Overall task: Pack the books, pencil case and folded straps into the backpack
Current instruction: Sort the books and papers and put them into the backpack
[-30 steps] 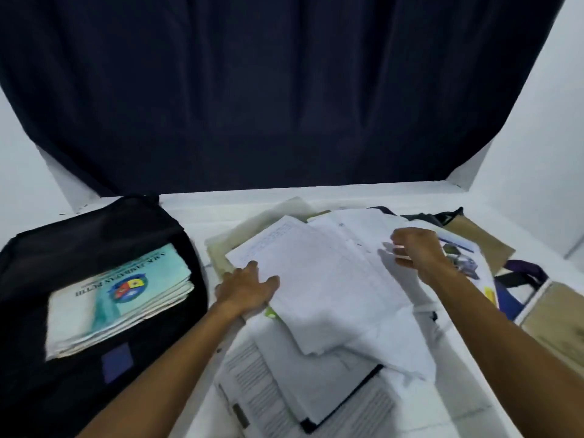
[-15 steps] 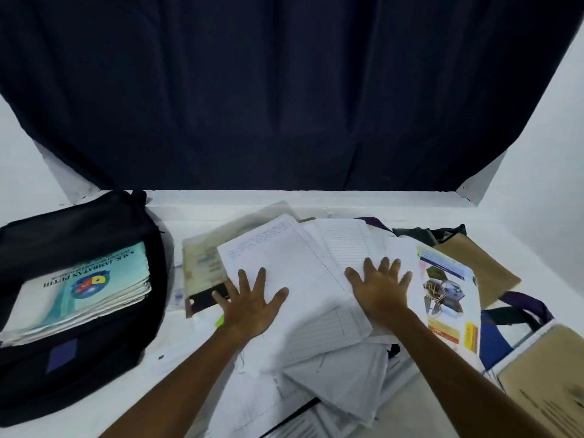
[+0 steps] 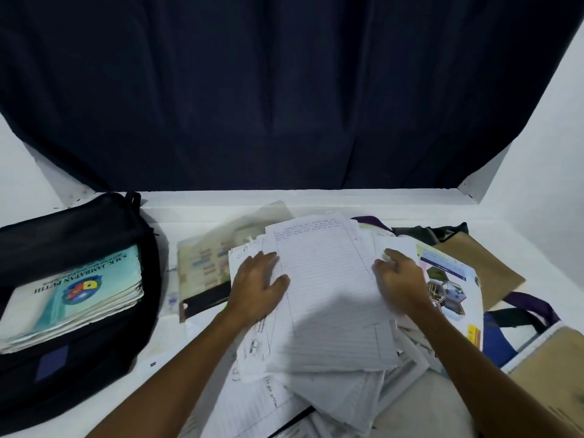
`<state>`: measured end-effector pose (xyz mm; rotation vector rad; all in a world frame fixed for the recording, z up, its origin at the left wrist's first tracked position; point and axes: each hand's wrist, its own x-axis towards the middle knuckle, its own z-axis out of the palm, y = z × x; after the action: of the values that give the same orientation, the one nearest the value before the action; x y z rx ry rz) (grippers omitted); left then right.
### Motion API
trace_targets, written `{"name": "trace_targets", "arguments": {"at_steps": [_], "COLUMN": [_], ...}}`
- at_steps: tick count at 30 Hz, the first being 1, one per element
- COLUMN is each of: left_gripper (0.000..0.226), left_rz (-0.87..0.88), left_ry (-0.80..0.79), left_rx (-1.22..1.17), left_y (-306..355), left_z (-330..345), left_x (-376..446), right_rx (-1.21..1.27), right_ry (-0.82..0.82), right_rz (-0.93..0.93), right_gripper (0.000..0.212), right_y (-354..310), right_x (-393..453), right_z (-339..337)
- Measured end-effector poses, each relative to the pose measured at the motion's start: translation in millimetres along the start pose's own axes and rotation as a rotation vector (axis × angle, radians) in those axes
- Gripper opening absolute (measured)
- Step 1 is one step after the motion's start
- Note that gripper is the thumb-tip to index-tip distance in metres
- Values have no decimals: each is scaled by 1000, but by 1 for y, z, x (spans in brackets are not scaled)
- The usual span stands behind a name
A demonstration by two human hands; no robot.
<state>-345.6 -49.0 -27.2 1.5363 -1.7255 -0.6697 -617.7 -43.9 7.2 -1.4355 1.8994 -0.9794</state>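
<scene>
A: From the head view, what do the two hands have?

B: Both lie on a loose stack of lined papers (image 3: 325, 298) at the frame's centre. The left hand (image 3: 257, 287) presses flat on the stack's left edge, fingers straight and spread. The right hand (image 3: 399, 279) rests on the right edge, fingers slightly bent; whether its grip pinches a sheet I cannot tell.

A: And the backpack?

B: The black fabric backpack (image 3: 79, 368) lies open at the left of the frame, with a teal soft-cover book pile (image 3: 76, 295) inside, its edges worn.

A: Anything around the papers?

B: A glossy brochure (image 3: 448, 286) just right of them, a tan cloth bag (image 3: 483, 267) beyond it, and purple straps (image 3: 531, 306) lower right. The white surface (image 3: 316, 200) shows a bare strip between backpack and papers.
</scene>
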Motion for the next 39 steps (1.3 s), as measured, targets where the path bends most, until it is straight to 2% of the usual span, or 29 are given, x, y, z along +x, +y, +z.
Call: {"name": "trace_targets", "arguments": {"at_steps": [2, 4, 6, 8, 10, 12, 13, 14, 17, 18, 20, 21, 22, 24, 26, 28, 30, 33, 36, 39], "left_gripper": [55, 58, 60, 58, 51, 46, 46, 46, 53, 58, 58, 51, 46, 57, 66, 65, 61, 54, 64, 63], "left_rz": [-104, -201, -156, -93, -68, -95, -162, -228, -235, -195, -129, -93, -94, -266, -402, -369, -295, -245, -404, -589], "left_ry": [87, 19, -60, -89, 31, 210, 210, 144, -53, -61, 37, 119, 189, 192, 76, 26, 48, 107, 244, 226], "left_rx": [185, 158, 125, -66, -200, 36, 183, 267, 128, 37, -138, -128, -19, 229, 250, 180, 77, -262, -572, -795], "left_y": [3, 6, 6, 11, 17, 14, 12, 12, 8, 9, 16, 16, 16, 12, 13, 14, 16, 19, 21, 17], "left_z": [-1, 1, 8, 14, 13, 10, 8, 6, 18, 23, 26, 26, 23, 16, 11, 15, 19, 15, 0, -16], "left_x": [-2, -4, -5, -5, -6, -2, -1, -2, -4, -5, -3, 1, 4, 7, 4, -1, -3, -1, 8, 18], "right_rx": [-43, -100, -216, -352, -402, -320, -272, -253, -272, -278, -277, -273, -279, -313, -342, -349, -342, -249, -90, -14], "right_ry": [-18, -54, -61, -87, -103, -72, -50, -50, -96, -111, -121, -112, -96, -69, -66, -81, -96, -86, -62, -56], "right_rz": [58, 71, 31, -6, -16, -11, -6, 3, -27, -41, -52, -51, -45, -38, -32, -61, -91, -107, -72, -34], "right_gripper": [50, 45, 25, 16, 32, 51, 54, 55, 54, 54, 54, 55, 57, 57, 53, 49, 52, 49, 47, 46], "right_y": [0, -4, -7, -9, -8, -9, -7, -7, -8, -10, -11, -10, -9, -6, -5, -6, -7, -7, -5, -3], "right_x": [6, 7, 3, -2, -5, -8, -8, -9, -13, -15, -19, -19, -19, -19, -20, -23, -26, -27, -24, -20], "right_z": [-4, 0, 6, 12, 14, 10, 9, 8, 14, 17, 19, 19, 17, 13, 13, 18, 25, 26, 16, 10]}}
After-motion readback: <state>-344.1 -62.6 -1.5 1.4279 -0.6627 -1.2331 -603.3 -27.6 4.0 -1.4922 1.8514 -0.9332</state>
